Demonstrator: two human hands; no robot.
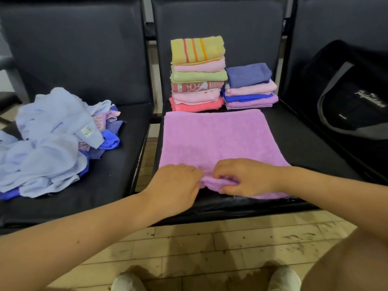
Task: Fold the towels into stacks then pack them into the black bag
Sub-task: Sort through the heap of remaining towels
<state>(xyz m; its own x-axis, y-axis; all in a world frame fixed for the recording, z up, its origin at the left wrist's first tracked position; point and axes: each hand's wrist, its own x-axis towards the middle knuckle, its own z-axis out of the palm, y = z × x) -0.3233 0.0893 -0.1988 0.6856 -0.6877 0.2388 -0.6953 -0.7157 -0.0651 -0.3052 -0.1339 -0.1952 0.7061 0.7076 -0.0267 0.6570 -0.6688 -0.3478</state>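
Observation:
A purple towel (218,139) lies spread flat on the middle black seat. My left hand (176,183) and my right hand (245,177) sit close together at its near edge, both pinching a bunched fold of the cloth. Behind the towel stand two folded stacks: a tall stack (197,74) topped by a yellow striped towel, and a shorter stack (249,87) topped by a blue one. A heap of unfolded light-blue and blue towels (52,141) covers the left seat. The black bag (354,97) with grey trim leans on the right seat.
Three black padded seats (117,181) stand in a row with metal frames between them. Tiled floor (210,244) lies below the seats, and my shoes (283,278) show at the bottom edge. My knee is at the lower right.

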